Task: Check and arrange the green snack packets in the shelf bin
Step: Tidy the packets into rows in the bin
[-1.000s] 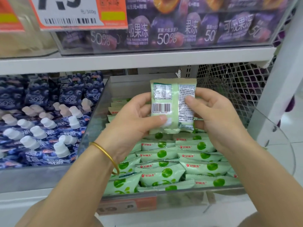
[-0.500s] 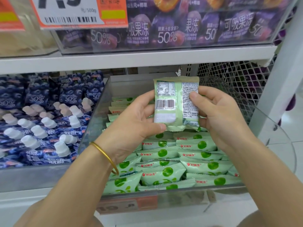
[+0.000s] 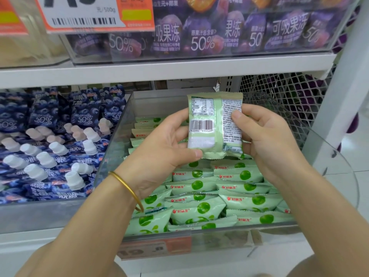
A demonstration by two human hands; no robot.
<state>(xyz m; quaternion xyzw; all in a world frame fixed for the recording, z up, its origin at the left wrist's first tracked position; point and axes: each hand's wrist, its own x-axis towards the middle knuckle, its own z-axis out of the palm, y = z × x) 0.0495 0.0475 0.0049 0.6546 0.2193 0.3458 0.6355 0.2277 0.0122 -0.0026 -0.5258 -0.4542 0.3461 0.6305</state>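
The left thumb has slid lower on the packet [image 3: 214, 124], which both hands, left [image 3: 159, 154] and right [image 3: 267, 142], pinch by its edges; it looks light, soft and crinkly.

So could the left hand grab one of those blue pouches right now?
Probably not straight away: the left hand grips the green packet, and the clear bin wall stands between it and the blue pouches.

A shop. An orange price label [image 3: 93, 15] sits upper left; green snack packets [image 3: 199, 210] fill the shelf bin [image 3: 159, 100].
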